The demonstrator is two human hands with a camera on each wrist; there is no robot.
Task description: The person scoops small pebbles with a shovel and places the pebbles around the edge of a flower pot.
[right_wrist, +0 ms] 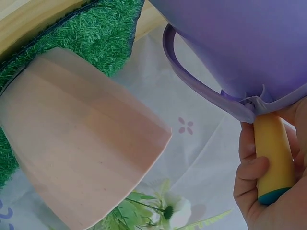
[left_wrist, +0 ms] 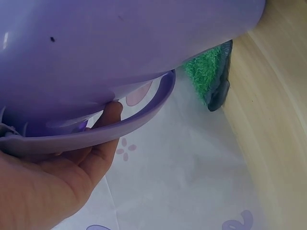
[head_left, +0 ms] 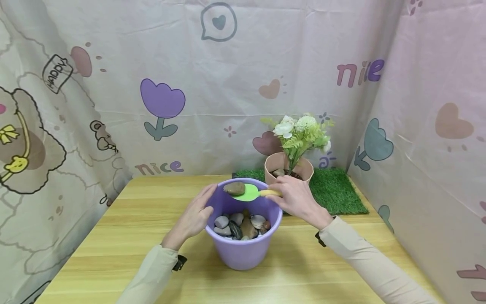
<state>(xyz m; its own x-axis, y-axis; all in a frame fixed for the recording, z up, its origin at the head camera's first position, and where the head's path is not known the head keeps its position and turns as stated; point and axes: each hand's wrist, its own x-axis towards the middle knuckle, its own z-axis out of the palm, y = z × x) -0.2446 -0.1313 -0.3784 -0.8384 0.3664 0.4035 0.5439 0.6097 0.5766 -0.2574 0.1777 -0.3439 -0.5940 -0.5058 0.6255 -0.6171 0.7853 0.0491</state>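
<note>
A purple bucket (head_left: 243,255) stands on the table with several stones (head_left: 248,228) inside. My left hand (head_left: 195,213) holds the bucket's left rim; in the left wrist view its fingers (left_wrist: 106,143) reach behind the purple bucket handle (left_wrist: 139,117). My right hand (head_left: 296,198) grips the yellow handle (right_wrist: 273,158) of a small trowel at the bucket's right rim. The trowel's green blade (head_left: 250,193) reaches over the bucket's opening, bearing one brownish stone (head_left: 234,188) near its tip.
Behind the right hand stands a pink pot (head_left: 277,162) with white flowers (head_left: 303,124) and a stone in it. It sits on a green turf mat (head_left: 338,190) at the back right of the wooden table (head_left: 125,236). Printed curtains (head_left: 228,84) hang behind.
</note>
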